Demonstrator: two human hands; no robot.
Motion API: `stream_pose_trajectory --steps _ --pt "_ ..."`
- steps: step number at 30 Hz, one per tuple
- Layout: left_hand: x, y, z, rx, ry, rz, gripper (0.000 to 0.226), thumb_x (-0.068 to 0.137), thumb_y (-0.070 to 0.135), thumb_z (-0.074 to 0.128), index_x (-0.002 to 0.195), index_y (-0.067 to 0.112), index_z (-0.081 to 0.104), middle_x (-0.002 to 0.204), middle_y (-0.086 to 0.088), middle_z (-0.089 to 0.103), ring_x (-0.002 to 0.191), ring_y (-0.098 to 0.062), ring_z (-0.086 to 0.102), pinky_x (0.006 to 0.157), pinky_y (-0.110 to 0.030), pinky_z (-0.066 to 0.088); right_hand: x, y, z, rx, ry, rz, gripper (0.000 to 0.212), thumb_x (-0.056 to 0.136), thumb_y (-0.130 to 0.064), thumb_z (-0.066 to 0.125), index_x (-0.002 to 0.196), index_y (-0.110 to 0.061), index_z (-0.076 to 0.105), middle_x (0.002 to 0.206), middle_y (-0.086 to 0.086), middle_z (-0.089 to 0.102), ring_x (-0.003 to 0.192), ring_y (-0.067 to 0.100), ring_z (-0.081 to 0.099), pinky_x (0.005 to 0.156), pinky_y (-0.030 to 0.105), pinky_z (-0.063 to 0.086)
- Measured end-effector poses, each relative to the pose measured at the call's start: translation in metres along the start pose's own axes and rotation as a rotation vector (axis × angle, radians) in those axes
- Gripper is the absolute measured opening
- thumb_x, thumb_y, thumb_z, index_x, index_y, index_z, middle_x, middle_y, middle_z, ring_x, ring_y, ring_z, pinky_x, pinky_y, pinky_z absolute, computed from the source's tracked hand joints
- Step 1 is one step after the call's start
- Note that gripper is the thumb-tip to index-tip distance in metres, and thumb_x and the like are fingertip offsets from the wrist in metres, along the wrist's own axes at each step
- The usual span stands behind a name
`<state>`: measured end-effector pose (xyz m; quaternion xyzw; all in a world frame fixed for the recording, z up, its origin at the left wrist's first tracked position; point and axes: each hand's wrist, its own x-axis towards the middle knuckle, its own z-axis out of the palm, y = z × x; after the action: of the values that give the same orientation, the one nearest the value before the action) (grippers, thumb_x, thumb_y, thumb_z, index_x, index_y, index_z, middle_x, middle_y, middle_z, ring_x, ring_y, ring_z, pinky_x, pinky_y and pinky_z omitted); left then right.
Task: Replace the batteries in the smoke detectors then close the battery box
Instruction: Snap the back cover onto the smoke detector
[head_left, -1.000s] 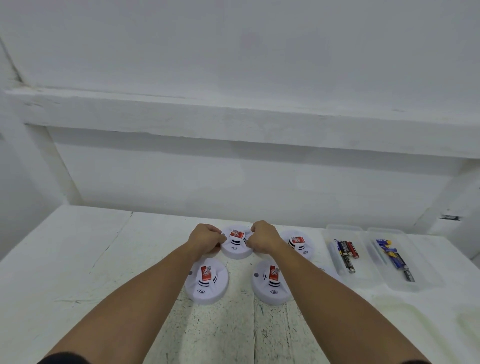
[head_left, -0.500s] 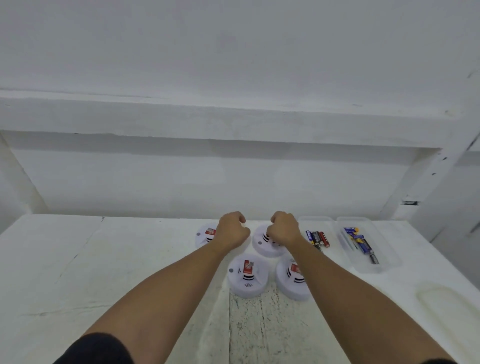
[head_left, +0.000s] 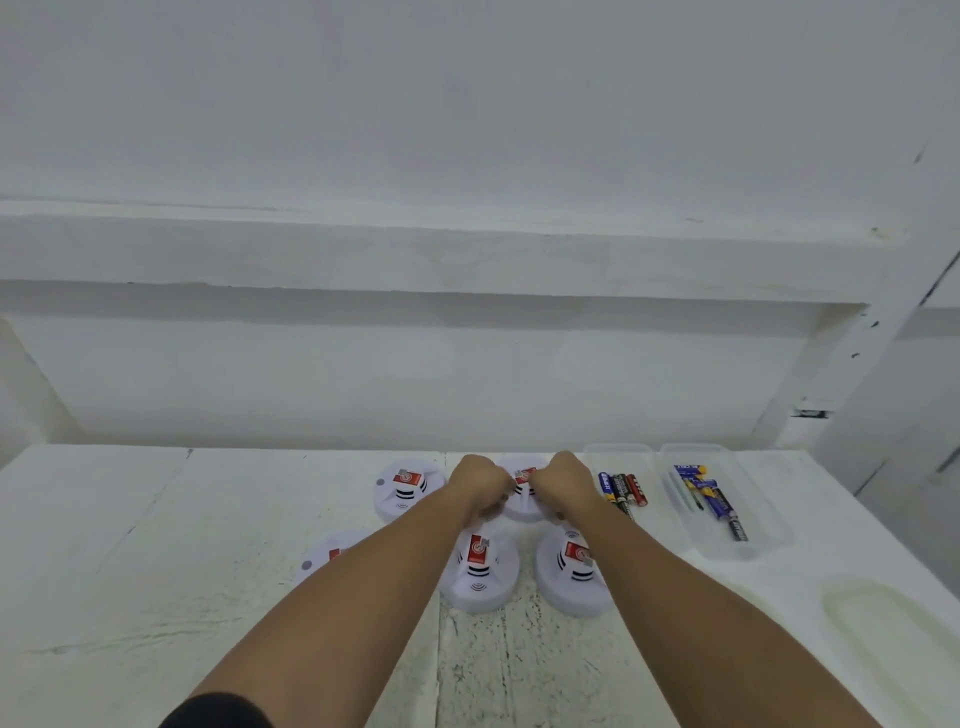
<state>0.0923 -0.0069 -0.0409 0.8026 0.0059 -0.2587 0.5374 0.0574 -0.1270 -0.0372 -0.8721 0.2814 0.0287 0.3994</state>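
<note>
Drawn together since a moment ago, gripping the far middle smoke detector (head_left: 522, 508) with curled fingers of left hand (head_left: 480, 486) and right hand (head_left: 565, 486), just left of the battery box (head_left: 590, 460); likely opening it

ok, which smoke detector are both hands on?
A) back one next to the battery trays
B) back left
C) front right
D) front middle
A: the left hand and right hand both grip the back detector, which sits right beside the nearer battery tray.
</note>
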Motion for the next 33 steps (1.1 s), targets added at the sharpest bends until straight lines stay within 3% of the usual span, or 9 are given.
stream_pose_trajectory --steps 2,4,9,13,16,21,25,28,33 --pt "-0.001 0.002 -0.003 -0.172 0.018 -0.014 0.013 0.082 -0.001 0.059 0.074 0.008 0.054 0.076 -0.014 0.060 0.067 -0.026 0.058 0.066 -0.033 0.051 -0.004 -0.005 -0.002 0.120 0.022 -0.020 0.005 0.083 -0.006 0.051 0.083 -0.006 0.046 0.075 0.006 0.048 0.070 0.023 0.050 0.053 0.024 0.036" --pt "-0.003 0.002 -0.005 -0.331 0.066 -0.015 0.005 0.084 0.003 0.059 0.082 0.005 0.055 0.080 -0.017 0.060 0.067 -0.027 0.058 0.064 -0.032 0.048 -0.006 -0.009 -0.006 0.301 0.052 -0.027 0.020 0.083 -0.007 0.050 0.103 -0.008 0.051 0.094 0.010 0.055 0.086 0.027 0.055 0.064 0.030 0.043" --pt "-0.028 -0.001 -0.012 -0.497 0.134 0.098 0.036 0.082 0.031 0.067 0.097 0.000 0.055 0.093 -0.019 0.064 0.072 -0.027 0.061 0.064 -0.030 0.052 -0.028 -0.017 -0.017 0.595 0.130 -0.174 0.008 0.087 -0.019 0.058 0.081 -0.015 0.054 0.087 0.008 0.061 0.078 0.028 0.060 0.061 0.032 0.044" --pt "-0.077 0.003 -0.015 -0.477 0.183 0.256 0.026 0.087 0.025 0.068 0.108 0.010 0.062 0.089 -0.007 0.070 0.081 -0.018 0.067 0.070 -0.024 0.054 -0.061 -0.011 -0.029 0.714 0.144 -0.205 0.019 0.088 -0.027 0.064 0.081 -0.012 0.056 0.085 0.007 0.063 0.085 0.030 0.065 0.076 0.046 0.058" --pt "-0.117 -0.003 -0.017 -0.371 0.188 0.340 0.025 0.084 0.024 0.071 0.108 0.018 0.064 0.088 0.000 0.069 0.080 -0.011 0.066 0.063 -0.019 0.049 -0.094 0.005 -0.042 0.847 0.067 -0.203 0.020 0.089 -0.021 0.065 0.080 -0.006 0.055 0.086 0.011 0.060 0.084 0.026 0.065 0.071 0.042 0.060" --pt "-0.164 -0.054 -0.009 -0.365 0.066 0.468 0.033 0.074 0.013 0.081 0.103 0.019 0.068 0.101 -0.001 0.070 0.096 -0.017 0.068 0.079 -0.024 0.055 -0.144 0.049 -0.052 0.833 -0.070 -0.207 0.008 0.083 0.001 0.066 0.080 -0.004 0.060 0.076 0.007 0.060 0.077 0.020 0.057 0.072 0.040 0.055" --pt "-0.180 -0.104 0.012 -0.500 -0.048 0.420 0.048 0.050 0.009 0.087 0.093 0.007 0.067 0.111 -0.006 0.069 0.107 -0.024 0.066 0.087 -0.038 0.053 -0.169 0.085 -0.048 0.720 -0.136 -0.252 0.019 0.074 0.012 0.064 0.079 -0.007 0.066 0.083 0.005 0.068 0.076 0.014 0.060 0.068 0.023 0.046" --pt "-0.183 -0.133 0.026 -0.564 -0.089 0.350 0.050 0.035 -0.001 0.086 0.080 0.005 0.066 0.112 -0.006 0.066 0.104 -0.025 0.067 0.073 -0.034 0.057 -0.181 0.110 -0.039 0.565 -0.180 -0.294 0.025 0.072 0.013 0.062 0.078 -0.011 0.068 0.091 0.008 0.069 0.088 0.013 0.065 0.071 0.020 0.050" --pt "-0.188 -0.148 0.030 -0.364 -0.087 0.354 0.052 0.038 -0.019 0.084 0.081 0.005 0.067 0.114 -0.004 0.066 0.106 -0.021 0.066 0.087 -0.036 0.056 -0.196 0.138 -0.026 0.438 -0.188 -0.356 0.024 0.061 -0.003 0.060 0.076 -0.018 0.069 0.101 0.001 0.057 0.102 0.012 0.060 0.083 0.024 0.053"
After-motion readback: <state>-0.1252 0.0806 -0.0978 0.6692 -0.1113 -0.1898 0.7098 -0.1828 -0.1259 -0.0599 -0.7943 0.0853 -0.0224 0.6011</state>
